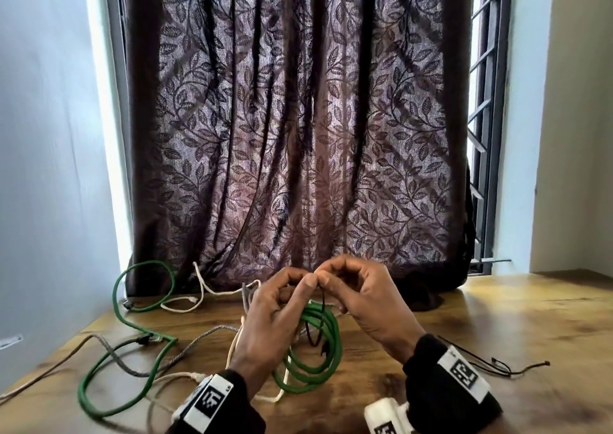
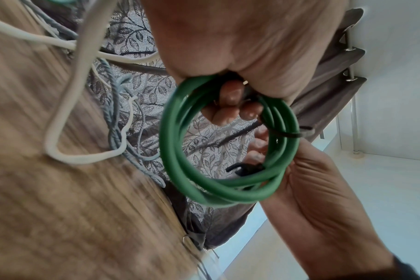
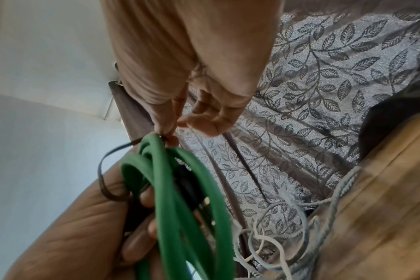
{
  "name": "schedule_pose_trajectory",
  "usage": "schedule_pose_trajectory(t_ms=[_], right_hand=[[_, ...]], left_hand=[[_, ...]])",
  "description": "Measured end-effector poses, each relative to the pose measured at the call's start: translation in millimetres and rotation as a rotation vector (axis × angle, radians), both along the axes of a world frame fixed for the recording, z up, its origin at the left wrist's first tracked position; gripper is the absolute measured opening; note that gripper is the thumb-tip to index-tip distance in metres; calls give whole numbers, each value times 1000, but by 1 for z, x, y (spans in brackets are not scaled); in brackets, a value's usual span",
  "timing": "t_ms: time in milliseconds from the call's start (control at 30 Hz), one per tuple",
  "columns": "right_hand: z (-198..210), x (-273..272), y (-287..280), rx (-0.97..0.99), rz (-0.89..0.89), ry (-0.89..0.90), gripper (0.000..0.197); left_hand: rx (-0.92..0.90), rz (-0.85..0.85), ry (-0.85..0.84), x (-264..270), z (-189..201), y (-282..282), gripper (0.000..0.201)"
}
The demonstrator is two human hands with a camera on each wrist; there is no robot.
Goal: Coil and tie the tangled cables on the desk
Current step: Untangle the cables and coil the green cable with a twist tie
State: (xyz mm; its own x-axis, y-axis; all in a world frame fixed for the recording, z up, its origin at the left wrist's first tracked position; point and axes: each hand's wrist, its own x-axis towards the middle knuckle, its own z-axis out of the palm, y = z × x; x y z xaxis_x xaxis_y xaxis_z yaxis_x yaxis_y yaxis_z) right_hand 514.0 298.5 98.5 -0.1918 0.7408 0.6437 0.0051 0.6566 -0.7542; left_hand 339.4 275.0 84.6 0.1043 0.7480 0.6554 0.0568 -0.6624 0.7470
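A green cable coil [image 1: 315,344] of several loops hangs above the wooden desk [image 1: 481,327], between my two raised hands. My left hand [image 1: 298,286] grips the top of the coil [image 2: 228,151], fingers curled through the loops. My right hand [image 1: 331,282] pinches a thin black tie [image 1: 323,304] at the coil's top. In the right wrist view, thumb and forefinger [image 3: 172,135] hold this tie [image 3: 103,180] where it loops round the green strands [image 3: 180,189]. A black plug [image 2: 247,167] shows on the coil.
A loose green cable [image 1: 132,321] sprawls on the desk's left side, tangled with a white cord [image 1: 199,287] and a grey braided cord [image 1: 199,337]. Spare thin black ties [image 1: 497,364] lie at the right. A patterned curtain [image 1: 298,135] hangs behind the desk.
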Motion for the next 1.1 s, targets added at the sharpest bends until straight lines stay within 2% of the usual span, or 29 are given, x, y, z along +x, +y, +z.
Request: schedule_pose_trajectory(t_ms=[167, 267, 467, 533, 700, 800, 833, 933, 1100], right_hand=[[-2, 2, 2, -27, -23, 19, 9], [-3, 0, 6, -20, -130, 58, 6], [-2, 5, 10, -63, -171, 209, 7], [-3, 3, 8, -100, -119, 233, 11], [-7, 2, 6, -301, 104, 164, 43], [-6, 2, 7, -444, 224, 323, 51], [-6, 4, 7, -467, 241, 336, 50], [-8, 6, 7, -462, 220, 219, 41], [-10, 2, 8, -395, 135, 183, 13]], left_hand=[[-145, -25, -23, 1, -5, 5, 16], [-221, -74, 4, 2, -8, 5, 15], [-237, -84, 95, 7, -10, 5, 15], [-257, -93, 86, 7, -10, 3, 15], [-330, -90, 31, 7, -8, 3, 19], [-343, -71, 6, 5, -9, 6, 15], [-351, -66, -5, 5, -9, 7, 14], [-363, -63, -10, 3, -10, 10, 14], [-366, -85, 30, 3, -12, 9, 15]])
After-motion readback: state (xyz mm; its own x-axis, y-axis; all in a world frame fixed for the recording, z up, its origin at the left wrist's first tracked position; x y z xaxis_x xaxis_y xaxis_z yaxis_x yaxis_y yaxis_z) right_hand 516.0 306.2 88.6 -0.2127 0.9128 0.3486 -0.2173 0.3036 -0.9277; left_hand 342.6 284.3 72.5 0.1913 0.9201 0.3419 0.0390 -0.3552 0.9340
